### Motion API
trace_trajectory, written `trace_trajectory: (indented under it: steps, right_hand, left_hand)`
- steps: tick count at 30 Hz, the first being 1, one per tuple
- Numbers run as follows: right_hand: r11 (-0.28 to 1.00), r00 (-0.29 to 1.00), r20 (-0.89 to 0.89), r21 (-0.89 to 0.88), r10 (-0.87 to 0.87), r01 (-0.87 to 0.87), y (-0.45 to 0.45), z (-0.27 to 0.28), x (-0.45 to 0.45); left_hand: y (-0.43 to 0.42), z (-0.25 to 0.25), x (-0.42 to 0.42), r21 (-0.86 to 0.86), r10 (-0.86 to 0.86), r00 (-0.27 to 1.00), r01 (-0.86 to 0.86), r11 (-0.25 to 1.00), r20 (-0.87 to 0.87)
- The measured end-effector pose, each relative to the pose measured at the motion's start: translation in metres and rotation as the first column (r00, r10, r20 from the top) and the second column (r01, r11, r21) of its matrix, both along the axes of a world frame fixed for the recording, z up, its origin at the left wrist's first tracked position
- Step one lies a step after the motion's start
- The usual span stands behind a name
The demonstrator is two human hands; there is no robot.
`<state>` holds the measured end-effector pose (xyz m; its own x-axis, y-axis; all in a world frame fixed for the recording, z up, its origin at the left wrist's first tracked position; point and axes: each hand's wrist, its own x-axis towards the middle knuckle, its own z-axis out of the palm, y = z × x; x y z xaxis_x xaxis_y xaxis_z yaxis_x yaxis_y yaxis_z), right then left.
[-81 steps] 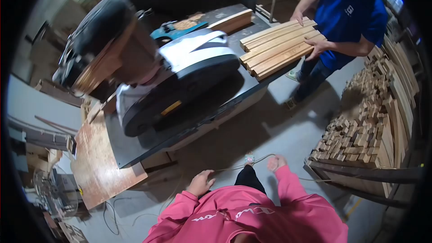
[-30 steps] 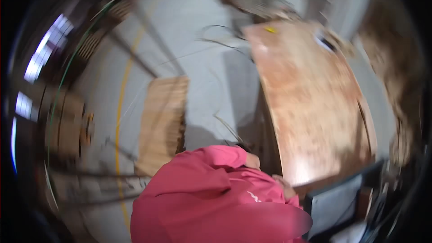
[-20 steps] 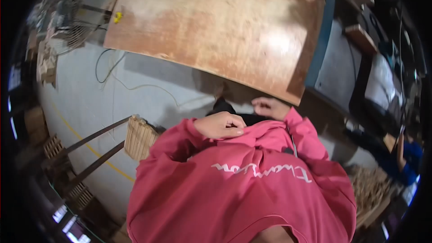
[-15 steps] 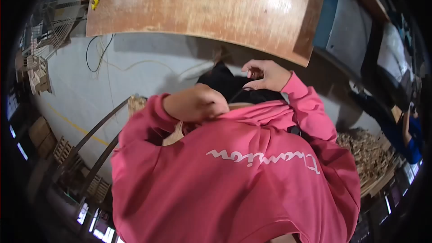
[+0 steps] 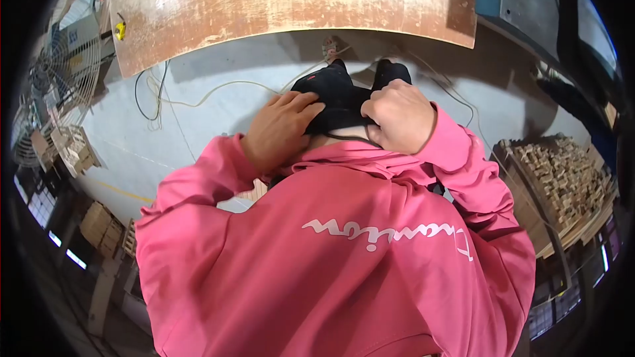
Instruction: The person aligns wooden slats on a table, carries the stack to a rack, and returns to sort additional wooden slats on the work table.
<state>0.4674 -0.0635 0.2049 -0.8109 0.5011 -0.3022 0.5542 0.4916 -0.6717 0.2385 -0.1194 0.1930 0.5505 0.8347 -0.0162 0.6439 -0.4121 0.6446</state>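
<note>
My left hand (image 5: 281,127) lies on the front of the black trousers (image 5: 340,99), with its fingers stretched out over the cloth. Opposite it, my right hand (image 5: 401,118) is closed on the waistband of the trousers, its fingers curled in. Between the hands a strip of waist shows below a dark band. The pink hoodie (image 5: 317,244), with white lettering across the chest, is bunched at its hem just beneath both wrists.
A worn wooden table (image 5: 291,6) stands in front, with a small yellow tool (image 5: 120,30) at its left corner. Cables (image 5: 218,89) run over the floor. A wire fan guard (image 5: 69,79) is at left; stacked wood pieces (image 5: 562,182) are at right.
My left hand has moved from the hoodie's hem onto the trousers, and its fingers have straightened. My right hand has closed on the waistband. The view has shifted; the table appears higher.
</note>
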Motion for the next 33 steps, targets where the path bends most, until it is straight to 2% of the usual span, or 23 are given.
trace_trajectory:
  steps: [3,4,5,6,8,9,13,15,16,18,19,20,21,22,23,24,25,26,27,28,30,31,33]
  right_hand:
    - [0.977,0.996,0.046,-0.194,-0.075,0.082,0.001,-0.002,0.011]
    - [0.979,0.996,0.053,-0.186,-0.073,0.081,0.001,-0.002,0.018]
    - [0.904,0.971,0.028,-0.359,-0.239,0.233,0.001,-0.006,0.026]
    - [0.774,0.918,0.033,-0.526,-0.396,0.353,0.0,-0.01,0.035]
    - [0.38,0.744,0.142,-0.789,-0.653,0.483,-0.004,-0.018,0.051]
    - [0.383,0.748,0.14,-0.789,-0.649,0.48,-0.006,-0.022,0.056]
    - [0.088,0.553,0.248,-0.855,-0.796,0.511,-0.02,-0.028,0.08]
    - [0.26,0.663,0.178,-0.822,-0.727,0.507,-0.021,-0.016,0.09]
    - [0.265,0.663,0.173,-0.821,-0.728,0.506,-0.021,-0.006,0.095]
    - [0.361,0.723,-0.103,-0.908,-0.683,0.212,-0.015,0.014,0.107]
    - [0.171,0.509,-0.145,-0.985,-0.848,0.003,-0.006,0.018,0.121]
    - [0.025,0.267,-0.095,-0.967,-0.959,-0.254,0.0,0.021,0.133]
    - [0.038,0.269,-0.109,-0.966,-0.957,-0.257,-0.001,0.022,0.137]
    - [0.24,0.414,-0.185,-0.967,-0.891,0.084,0.0,0.018,0.14]
    - [0.456,0.553,-0.196,-0.804,-0.81,0.383,0.003,0.014,0.141]
    - [0.718,0.724,-0.303,-0.59,-0.62,0.368,0.001,0.011,0.141]
    - [0.899,0.861,-0.316,-0.322,-0.397,0.296,-0.003,0.012,0.143]
    - [0.898,0.853,-0.318,-0.297,-0.414,0.325,-0.002,0.016,0.145]
    - [0.925,0.92,-0.227,-0.289,-0.319,0.249,-0.001,0.023,0.147]
    - [0.942,0.967,-0.127,-0.282,-0.222,0.179,0.003,0.028,0.15]
    - [0.901,0.964,-0.177,-0.421,-0.199,0.109,0.005,0.025,0.151]
    - [0.909,0.96,-0.159,-0.386,-0.231,0.154,0.008,0.025,0.144]
    - [0.953,0.916,-0.284,-0.191,-0.284,0.237,0.018,0.028,0.117]
  left_hand:
    - [0.006,-0.027,0.021,-0.032,-0.097,0.986,0.103,0.994,0.138]
    - [0.012,-0.031,0.025,-0.024,-0.096,0.985,0.101,0.995,0.144]
    - [0.02,-0.035,0.029,-0.257,-0.012,0.979,0.064,0.964,0.202]
    - [0.026,-0.037,0.033,-0.481,0.088,0.968,0.038,0.876,0.237]
    - [0.031,-0.038,0.041,-0.841,0.298,0.926,0.036,0.54,0.231]
    - [0.033,-0.036,0.047,-0.84,0.302,0.925,0.032,0.541,0.23]
    - [0.03,-0.029,0.076,-0.977,0.527,0.831,0.086,0.198,0.18]
    - [0.033,-0.029,0.078,-0.933,0.365,0.873,0.228,0.279,0.322]
    - [0.036,-0.023,0.073,-0.932,0.363,0.874,0.226,0.284,0.323]
    - [0.049,0.002,0.056,-0.935,0.672,0.683,0.351,0.043,0.287]
    - [0.063,0.02,0.044,-0.96,0.661,0.697,0.227,0.166,0.279]
    - [0.071,0.035,0.033,-0.954,0.653,0.709,0.099,0.282,0.267]
    - [0.06,0.03,0.026,-0.95,0.652,0.707,0.095,0.296,0.273]
    - [0.044,0.018,0.023,-0.797,0.385,0.888,-0.035,0.602,0.252]
    - [0.031,0.007,0.018,-0.523,0.121,0.988,-0.055,0.851,0.093]
    - [0.02,0.016,0.022,-0.708,0.115,0.983,-0.185,0.681,-0.146]
    - [0.026,0.042,0.036,-0.87,0.071,0.952,-0.302,0.39,-0.299]
    - [0.014,0.042,0.035,-0.859,0.098,0.987,-0.156,0.488,-0.124]
    - [0.002,0.037,0.031,-0.815,0.094,0.993,-0.001,0.58,0.066]
    - [0.002,0.042,0.028,-0.747,0.059,0.996,0.005,0.665,0.059]
    - [0.015,0.046,0.02,-0.642,-0.009,0.991,0.096,0.761,0.137]
    - [0.018,0.041,0.013,-0.612,-0.053,0.985,0.142,0.778,0.162]
    - [0.03,0.028,0.001,-0.619,0.038,0.951,0.168,0.768,0.305]
